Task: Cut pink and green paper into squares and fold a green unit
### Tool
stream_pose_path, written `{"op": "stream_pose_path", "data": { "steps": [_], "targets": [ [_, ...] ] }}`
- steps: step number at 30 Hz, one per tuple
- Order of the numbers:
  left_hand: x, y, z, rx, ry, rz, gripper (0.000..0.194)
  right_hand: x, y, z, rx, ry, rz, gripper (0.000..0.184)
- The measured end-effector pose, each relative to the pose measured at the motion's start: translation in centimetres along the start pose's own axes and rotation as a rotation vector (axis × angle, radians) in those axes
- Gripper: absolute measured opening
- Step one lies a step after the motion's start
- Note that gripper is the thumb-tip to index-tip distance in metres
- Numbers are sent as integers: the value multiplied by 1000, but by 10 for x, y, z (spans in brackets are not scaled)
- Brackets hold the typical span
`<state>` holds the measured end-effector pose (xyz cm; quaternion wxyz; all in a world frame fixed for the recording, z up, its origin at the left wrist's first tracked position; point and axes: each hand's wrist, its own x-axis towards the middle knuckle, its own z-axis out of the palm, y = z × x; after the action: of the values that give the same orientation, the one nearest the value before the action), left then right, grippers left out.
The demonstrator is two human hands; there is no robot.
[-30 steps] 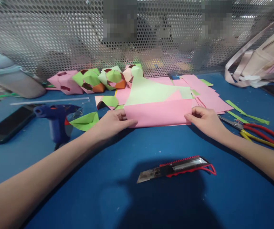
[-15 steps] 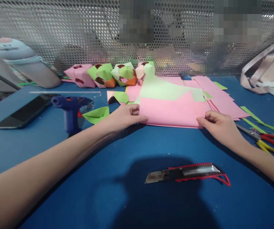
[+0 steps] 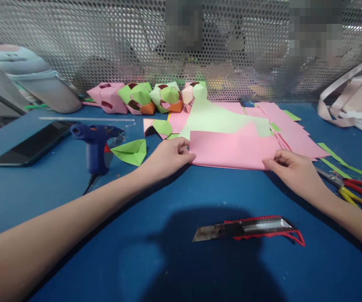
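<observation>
A folded sheet of pink paper [image 3: 231, 150] stretches between my two hands, its fold along the near edge. My left hand [image 3: 176, 154] pinches its left end between thumb and fingers. At the right end, my right hand [image 3: 289, 167] pinches the lower corner the same way. Just behind the pink sheet lies a pale green paper piece [image 3: 212, 115] with a curved outline. A box cutter [image 3: 250, 228] with red trim rests on the blue table nearer to me, blade out to the left.
Left of my hands stand a blue glue gun [image 3: 94, 144] and a green folded paper piece [image 3: 132, 152]. A phone [image 3: 32, 144] lies farther left. Several paper shapes [image 3: 137, 97] line the perforated panel. Scissors [image 3: 347, 184] and pink sheets [image 3: 291, 130] are at right.
The pink paper's upper flap now stands straighter, with its top left corner showing sharply. Both hands keep hold of the ends, and the view has shifted slightly.
</observation>
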<state>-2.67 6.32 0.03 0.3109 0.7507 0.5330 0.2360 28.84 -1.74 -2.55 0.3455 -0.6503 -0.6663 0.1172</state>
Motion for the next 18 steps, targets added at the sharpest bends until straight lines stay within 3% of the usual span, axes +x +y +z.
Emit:
{"op": "stream_pose_path", "data": {
  "steps": [6,18],
  "targets": [
    [-1,-11,5,-33,49,46,40,1,-5,2,-37,26,-23,29],
    [-5,-11,9,117,93,116,27,4,5,6,-42,-5,-75,23]
  ]
}}
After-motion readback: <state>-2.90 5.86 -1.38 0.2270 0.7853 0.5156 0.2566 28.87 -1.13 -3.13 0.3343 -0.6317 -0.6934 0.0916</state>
